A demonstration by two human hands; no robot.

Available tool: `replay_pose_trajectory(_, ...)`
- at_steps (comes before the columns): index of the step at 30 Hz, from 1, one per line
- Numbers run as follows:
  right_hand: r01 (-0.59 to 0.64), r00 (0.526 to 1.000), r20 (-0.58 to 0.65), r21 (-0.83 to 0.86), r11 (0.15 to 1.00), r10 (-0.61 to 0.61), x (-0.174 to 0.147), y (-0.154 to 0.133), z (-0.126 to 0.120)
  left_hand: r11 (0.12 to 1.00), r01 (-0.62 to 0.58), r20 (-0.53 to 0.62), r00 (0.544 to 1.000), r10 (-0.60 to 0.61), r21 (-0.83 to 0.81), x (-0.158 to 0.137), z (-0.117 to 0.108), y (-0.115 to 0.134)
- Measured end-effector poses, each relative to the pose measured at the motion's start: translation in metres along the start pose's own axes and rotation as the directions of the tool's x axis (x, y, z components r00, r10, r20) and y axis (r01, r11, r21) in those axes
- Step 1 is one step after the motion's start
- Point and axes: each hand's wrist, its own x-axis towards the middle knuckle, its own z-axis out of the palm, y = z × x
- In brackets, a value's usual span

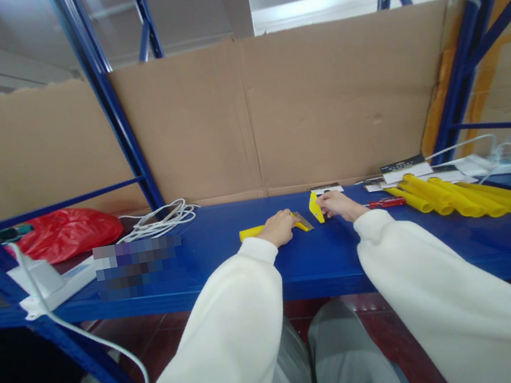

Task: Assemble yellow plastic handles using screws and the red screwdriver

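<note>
On the blue shelf, my left hand [278,228] is closed around a yellow-handled scraper [249,233]. The handle's end sticks out to the left of my fingers, and a yellow head with a greyish blade shows on the right. My right hand [339,205] pinches a small flat yellow plate [316,208], held upright a short way to the right of the blade and apart from it. Just right of my right wrist lies a red screwdriver [385,203], partly hidden by the sleeve.
Several yellow tube-like handles [457,195] lie at the right, before black-and-white cards [406,168]. Leftward are a coiled white cable [162,219], a red plastic bag [66,233] and a white power strip [63,286]. A cardboard wall [196,129] stands behind, between blue posts.
</note>
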Motion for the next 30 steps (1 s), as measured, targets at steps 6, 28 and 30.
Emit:
replay_pose_trajectory(6, -0.061, 0.998, 0.008, 0.074, 0.995, 0.061, -0.002, -0.005, 0.002, 1.0, -0.02, 0.003, 1.0, 0.02, -0.006, 0.0, -0.001, -0.001)
replay_pose_trajectory(28, -0.101, 0.98, 0.17, -0.038, 0.994, 0.106, -0.006, -0.013, 0.018, 0.977, 0.03, -0.099, 0.994, -0.052, -0.209, 0.007, 0.009, -0.006)
replay_pose_trajectory(30, -0.089, 0.98, 0.166, -0.125, 0.988, 0.109, 0.0, -0.013, 0.022, 0.975, 0.013, -0.111, 0.993, -0.038, -0.22, 0.007, 0.011, -0.007)
